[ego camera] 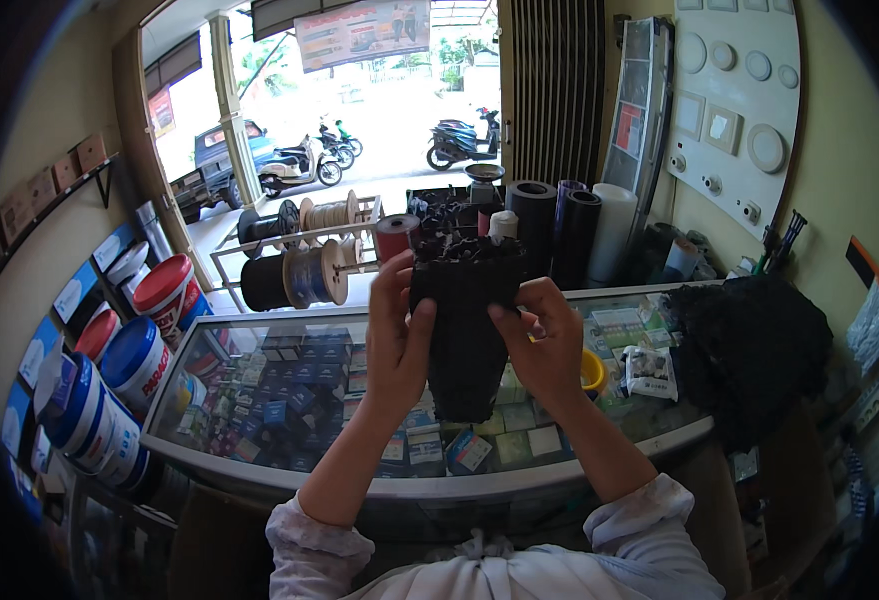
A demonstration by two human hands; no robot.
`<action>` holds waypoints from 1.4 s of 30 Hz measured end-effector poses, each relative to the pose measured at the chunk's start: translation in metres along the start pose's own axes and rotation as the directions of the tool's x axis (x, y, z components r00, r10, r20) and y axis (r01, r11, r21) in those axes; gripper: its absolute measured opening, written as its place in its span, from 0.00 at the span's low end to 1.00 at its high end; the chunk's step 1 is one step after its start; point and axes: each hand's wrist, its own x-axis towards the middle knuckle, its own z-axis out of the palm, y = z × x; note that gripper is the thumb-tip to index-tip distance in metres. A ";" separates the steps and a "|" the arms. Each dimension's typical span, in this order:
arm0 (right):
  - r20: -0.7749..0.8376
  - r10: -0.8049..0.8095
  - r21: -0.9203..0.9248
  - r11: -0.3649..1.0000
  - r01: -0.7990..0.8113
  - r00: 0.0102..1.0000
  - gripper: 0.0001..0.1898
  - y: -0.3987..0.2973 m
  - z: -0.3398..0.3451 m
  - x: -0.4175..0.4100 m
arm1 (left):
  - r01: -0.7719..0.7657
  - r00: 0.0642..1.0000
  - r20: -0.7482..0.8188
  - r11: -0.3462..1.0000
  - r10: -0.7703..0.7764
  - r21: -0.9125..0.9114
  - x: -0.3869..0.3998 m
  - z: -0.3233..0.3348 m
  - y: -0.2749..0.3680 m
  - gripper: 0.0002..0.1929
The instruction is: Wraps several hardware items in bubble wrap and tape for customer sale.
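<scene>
Both my hands hold up a tall black tapered container (465, 330), which looks soft like fabric or plastic, above a glass display counter. My left hand (400, 337) grips its left side near the top, thumb on the near face. On its right side, my right hand (540, 337) pinches it just below the rim with thumb and fingers. Dark shredded-looking material shows at its ragged top edge. A yellow ring-shaped thing (594, 371) and a small white packet (649, 373) lie on the counter right of my right hand.
The glass counter (259, 469) holds many small boxes. A large black fibrous heap (754, 345) covers its right end. Rolls of sheeting (531, 225), a red roll (396, 234) and cable spools (312, 274) stand beyond. Paint buckets (135, 356) are at the left.
</scene>
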 end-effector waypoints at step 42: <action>0.129 0.231 0.247 0.935 -0.257 0.964 0.10 -0.007 -0.002 0.014 | 0.115 0.993 -0.022 0.991 -0.117 -0.068 0.009 -0.003 -0.019 0.21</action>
